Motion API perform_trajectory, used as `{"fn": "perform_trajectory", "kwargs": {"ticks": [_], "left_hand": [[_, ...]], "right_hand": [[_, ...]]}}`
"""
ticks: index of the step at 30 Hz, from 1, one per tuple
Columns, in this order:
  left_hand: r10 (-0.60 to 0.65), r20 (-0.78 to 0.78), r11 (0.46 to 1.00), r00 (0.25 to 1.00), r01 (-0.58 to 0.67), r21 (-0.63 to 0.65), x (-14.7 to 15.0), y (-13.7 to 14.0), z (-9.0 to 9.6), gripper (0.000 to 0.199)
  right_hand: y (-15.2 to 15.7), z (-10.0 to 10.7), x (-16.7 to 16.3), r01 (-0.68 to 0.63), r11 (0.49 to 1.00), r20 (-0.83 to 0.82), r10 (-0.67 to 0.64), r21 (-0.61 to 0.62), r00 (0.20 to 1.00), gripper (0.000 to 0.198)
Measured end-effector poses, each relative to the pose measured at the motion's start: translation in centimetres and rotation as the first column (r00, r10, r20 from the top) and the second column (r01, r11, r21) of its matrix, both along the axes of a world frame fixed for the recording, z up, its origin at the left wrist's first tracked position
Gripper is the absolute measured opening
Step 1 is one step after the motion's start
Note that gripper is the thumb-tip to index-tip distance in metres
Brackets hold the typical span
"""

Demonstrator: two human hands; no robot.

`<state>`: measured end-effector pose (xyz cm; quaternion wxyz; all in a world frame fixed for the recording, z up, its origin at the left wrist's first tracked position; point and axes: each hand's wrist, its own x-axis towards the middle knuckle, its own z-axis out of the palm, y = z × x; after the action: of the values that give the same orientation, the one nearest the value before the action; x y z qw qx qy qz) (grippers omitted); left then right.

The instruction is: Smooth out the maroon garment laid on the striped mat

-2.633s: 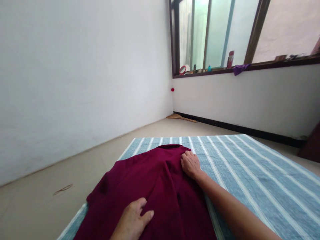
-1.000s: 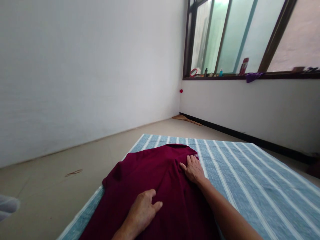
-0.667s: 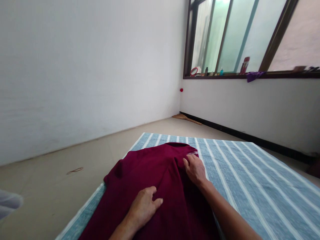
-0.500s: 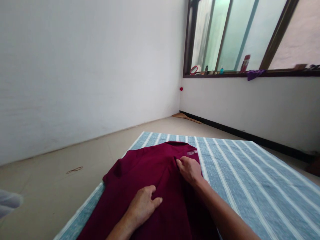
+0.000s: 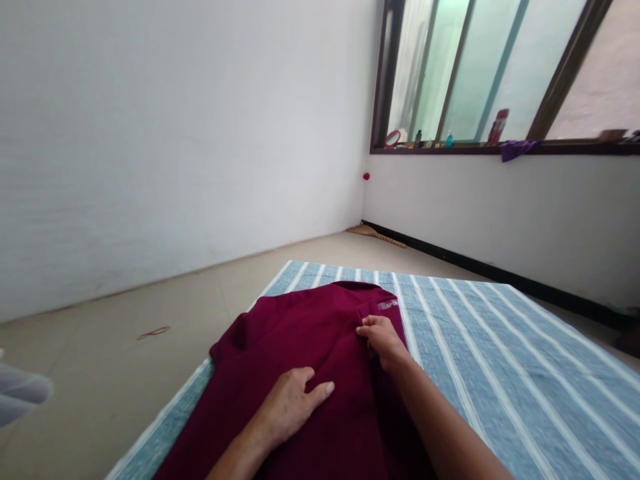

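A maroon sports top (image 5: 300,333) lies spread on a blue-and-white striped sheet (image 5: 475,347), its collar end farthest from me. A small lettered patch (image 5: 388,305) shows near its upper right edge. My left hand (image 5: 295,403) rests on the middle of the cloth, thumb held apart from the fingers; some fingertips are hidden under the hand. With finger and thumb together, my right hand (image 5: 379,337) pinches a fold of the top just below the patch. Dark cloth hangs in shadow beneath my right forearm.
A thin looped cord (image 5: 154,332) lies on the tiled floor (image 5: 200,300) at the left. Something whitish (image 5: 23,397) enters at the left edge. A broom-like object (image 5: 375,233) lies in the far corner. Bottles and a purple cloth (image 5: 517,150) sit on the windowsill.
My right hand keeps its pinch on the top, and the fold there lies a little flatter. My left thumb has slid slightly right. The view has shifted a little.
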<state>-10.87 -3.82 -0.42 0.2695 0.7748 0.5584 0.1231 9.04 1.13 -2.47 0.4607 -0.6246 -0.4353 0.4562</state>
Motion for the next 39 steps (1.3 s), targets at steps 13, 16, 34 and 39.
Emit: {"fn": "perform_trajectory", "kwargs": {"ticks": [13,16,34,39], "left_hand": [[-0.011,0.286,0.940,0.958,0.107,-0.324,-0.2,-0.4,1.7,0.054],[0.003,0.214,0.947,0.977,0.066,-0.313,-0.1,-0.6,1.6,0.051],[0.431,0.380,0.828,0.819,-0.192,-0.527,-2.2,-6.4,3.5,0.040],[0.723,0.389,0.585,0.570,-0.208,-0.784,-4.2,-11.7,3.2,0.050]], "right_hand": [[-1.4,-0.3,2.2,-0.089,0.992,-0.414,0.043,-0.092,0.909,0.062],[-1.9,0.0,2.6,-0.117,0.986,-0.393,0.063,-0.115,0.917,0.065],[2.7,1.7,2.1,0.036,0.957,0.122,0.000,-0.288,0.993,0.034],[5.0,0.7,2.0,0.086,0.960,0.280,-0.008,-0.266,0.960,0.034]]}}
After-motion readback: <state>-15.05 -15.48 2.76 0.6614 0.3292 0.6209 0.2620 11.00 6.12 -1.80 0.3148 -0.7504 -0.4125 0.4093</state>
